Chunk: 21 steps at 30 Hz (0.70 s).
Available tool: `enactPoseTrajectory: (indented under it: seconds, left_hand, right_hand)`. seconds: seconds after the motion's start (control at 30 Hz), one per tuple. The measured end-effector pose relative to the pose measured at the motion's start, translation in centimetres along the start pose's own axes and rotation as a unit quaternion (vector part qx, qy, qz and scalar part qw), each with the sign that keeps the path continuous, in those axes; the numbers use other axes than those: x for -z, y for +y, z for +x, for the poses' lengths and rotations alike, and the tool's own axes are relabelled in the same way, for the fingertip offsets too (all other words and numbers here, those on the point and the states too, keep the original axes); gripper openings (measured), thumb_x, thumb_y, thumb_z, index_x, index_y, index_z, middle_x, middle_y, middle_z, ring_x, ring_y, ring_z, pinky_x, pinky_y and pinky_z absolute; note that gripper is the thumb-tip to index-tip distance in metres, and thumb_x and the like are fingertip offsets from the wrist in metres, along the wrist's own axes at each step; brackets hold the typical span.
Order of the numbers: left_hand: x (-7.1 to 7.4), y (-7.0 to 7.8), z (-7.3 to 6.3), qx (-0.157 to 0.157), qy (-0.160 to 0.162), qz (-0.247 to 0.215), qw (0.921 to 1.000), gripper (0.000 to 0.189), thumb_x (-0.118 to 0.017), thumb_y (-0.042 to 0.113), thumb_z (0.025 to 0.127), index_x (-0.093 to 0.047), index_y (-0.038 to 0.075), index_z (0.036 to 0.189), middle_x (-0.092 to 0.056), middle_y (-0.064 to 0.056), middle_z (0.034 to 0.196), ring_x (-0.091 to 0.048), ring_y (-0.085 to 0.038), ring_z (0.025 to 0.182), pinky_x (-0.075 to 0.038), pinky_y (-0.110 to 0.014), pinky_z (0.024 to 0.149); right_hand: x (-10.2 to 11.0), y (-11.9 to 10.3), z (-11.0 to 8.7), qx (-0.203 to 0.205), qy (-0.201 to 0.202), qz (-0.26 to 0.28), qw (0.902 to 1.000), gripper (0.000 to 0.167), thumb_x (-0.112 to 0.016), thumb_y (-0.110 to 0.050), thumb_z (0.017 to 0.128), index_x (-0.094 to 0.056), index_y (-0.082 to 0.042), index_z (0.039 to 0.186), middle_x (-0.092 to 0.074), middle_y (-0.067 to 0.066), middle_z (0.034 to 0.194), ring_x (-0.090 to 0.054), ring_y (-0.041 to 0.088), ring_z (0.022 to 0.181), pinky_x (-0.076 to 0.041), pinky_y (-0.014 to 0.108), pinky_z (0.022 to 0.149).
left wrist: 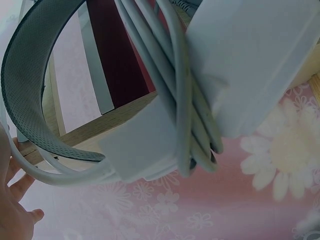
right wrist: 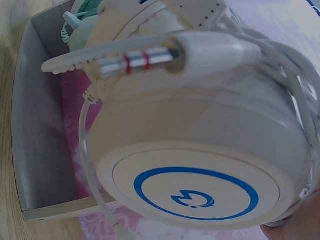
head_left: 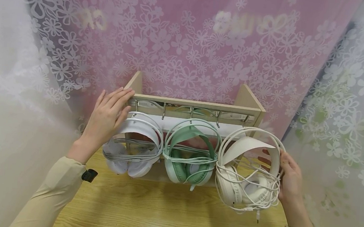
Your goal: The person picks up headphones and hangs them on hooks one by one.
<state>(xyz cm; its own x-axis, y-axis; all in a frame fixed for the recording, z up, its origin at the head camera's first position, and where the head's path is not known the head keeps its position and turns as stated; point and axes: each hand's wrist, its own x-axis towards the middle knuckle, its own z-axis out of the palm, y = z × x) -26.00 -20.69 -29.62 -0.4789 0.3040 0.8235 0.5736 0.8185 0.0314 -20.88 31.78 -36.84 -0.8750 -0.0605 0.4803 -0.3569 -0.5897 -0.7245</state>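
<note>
My left hand [head_left: 106, 115] rests with extended fingers on the left upper corner of a light wooden rack [head_left: 199, 103]. My right hand [head_left: 291, 177] grips the headband side of the cream headphones [head_left: 231, 186], in front of the rack's right end. White cable is wound around them; the right wrist view shows their blue-ringed earcup [right wrist: 195, 192] and a bare audio plug [right wrist: 145, 61]. Whether their band sits on a hook cannot be told. White headphones [head_left: 140, 166] hang below my left hand, and green-and-white headphones [head_left: 176, 168] hang in the middle, both with wrapped cables.
Several metal hooks [head_left: 218, 120] line the rack's front under its top edge. The rack stands on a wood-grain table [head_left: 172, 215]. A pink flowered curtain [head_left: 188, 44] is behind, with pale sheets [head_left: 345, 162] at both sides.
</note>
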Motion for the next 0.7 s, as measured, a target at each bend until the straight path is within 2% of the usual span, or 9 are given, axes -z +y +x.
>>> enactPoseTrajectory:
  seconds: [0.17, 0.4, 0.63, 0.7]
  left_hand:
    - [0.0, 0.02, 0.01, 0.0, 0.0, 0.0, 1.0, 0.046, -0.058, 0.02, 0.103, -0.052, 0.011, 0.148, -0.052, -0.008, 0.151, -0.043, -0.033, 0.143, -0.015, -0.057, 0.124]
    - [0.05, 0.06, 0.01, 0.0, 0.0, 0.0, 1.0, 0.046, -0.057, 0.02, 0.103, -0.052, 0.011, 0.148, -0.052, -0.008, 0.151, -0.042, -0.032, 0.143, -0.016, -0.058, 0.123]
    - [0.08, 0.09, -0.01, -0.001, 0.001, 0.001, 1.0, 0.046, -0.058, 0.019, 0.103, -0.053, 0.011, 0.147, -0.053, -0.009, 0.15, -0.043, -0.033, 0.143, -0.016, -0.058, 0.124]
    - [0.09, 0.11, 0.03, -0.001, 0.002, 0.0, 1.0, 0.046, -0.058, 0.019, 0.103, -0.053, 0.011, 0.148, -0.053, -0.009, 0.151, -0.043, -0.033, 0.143, -0.015, -0.057, 0.124]
  right_hand:
    - [0.08, 0.09, 0.15, 0.002, 0.005, 0.009, 0.9999, 0.038, -0.032, -0.011, 0.111, -0.062, 0.0, 0.131, -0.072, 0.021, 0.117, -0.073, 0.034, 0.102, -0.06, 0.04, 0.086]
    - [0.09, -0.02, 0.35, -0.006, 0.021, -0.01, 0.9997, 0.035, -0.036, -0.013, 0.11, -0.064, -0.002, 0.129, -0.074, 0.018, 0.115, -0.074, 0.03, 0.1, -0.06, 0.037, 0.085]
    - [0.5, 0.04, 0.55, -0.019, 0.002, -0.013, 0.9997, 0.037, -0.033, -0.014, 0.111, -0.063, -0.002, 0.129, -0.073, 0.018, 0.117, -0.073, 0.031, 0.102, -0.059, 0.038, 0.088]
    - [0.59, 0.06, 0.45, -0.017, 0.009, -0.024, 0.9995, 0.037, -0.034, -0.014, 0.111, -0.064, -0.004, 0.129, -0.073, 0.015, 0.116, -0.073, 0.027, 0.102, -0.06, 0.035, 0.088]
